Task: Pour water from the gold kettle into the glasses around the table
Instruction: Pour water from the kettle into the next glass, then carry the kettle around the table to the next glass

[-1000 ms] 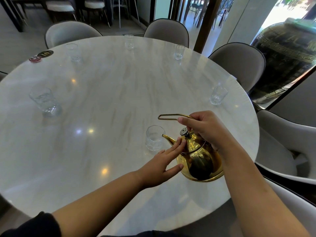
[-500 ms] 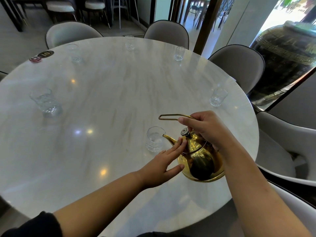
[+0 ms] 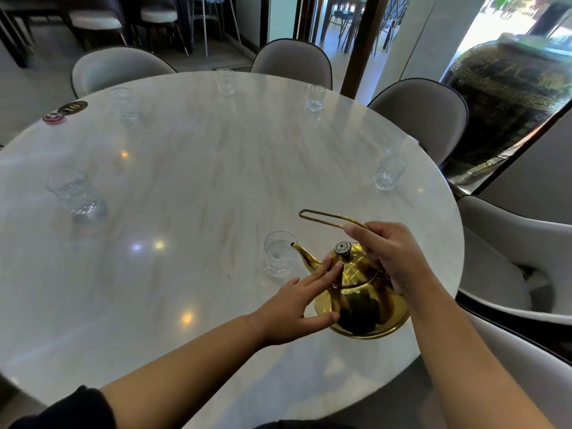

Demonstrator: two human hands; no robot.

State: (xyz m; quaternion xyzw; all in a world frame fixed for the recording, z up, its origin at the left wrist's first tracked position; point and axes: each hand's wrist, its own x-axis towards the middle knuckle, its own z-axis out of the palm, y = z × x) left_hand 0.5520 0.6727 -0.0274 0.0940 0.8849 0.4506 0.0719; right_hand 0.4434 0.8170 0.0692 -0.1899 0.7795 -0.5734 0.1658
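Observation:
The gold kettle (image 3: 362,292) is tilted to the left over the round marble table (image 3: 192,187), its spout tip at the rim of the nearest glass (image 3: 278,255). My right hand (image 3: 393,255) grips the kettle's wire handle. My left hand (image 3: 297,301) lies flat against the kettle's body and lid edge, fingers spread. That glass holds some water. Several other glasses stand around the table's edge: one at the right (image 3: 388,173), one at the left (image 3: 75,193), others at the far side (image 3: 315,97).
Grey padded chairs ring the table: at the far side (image 3: 292,61), at the right (image 3: 424,113) and close by on the right (image 3: 510,261). A black number disc (image 3: 72,106) and a red disc (image 3: 53,118) lie at the far left edge. A large dark urn (image 3: 501,97) stands behind glass.
The kettle's spout has risen slightly and come closer over the nearest glass. Both hands keep their hold.

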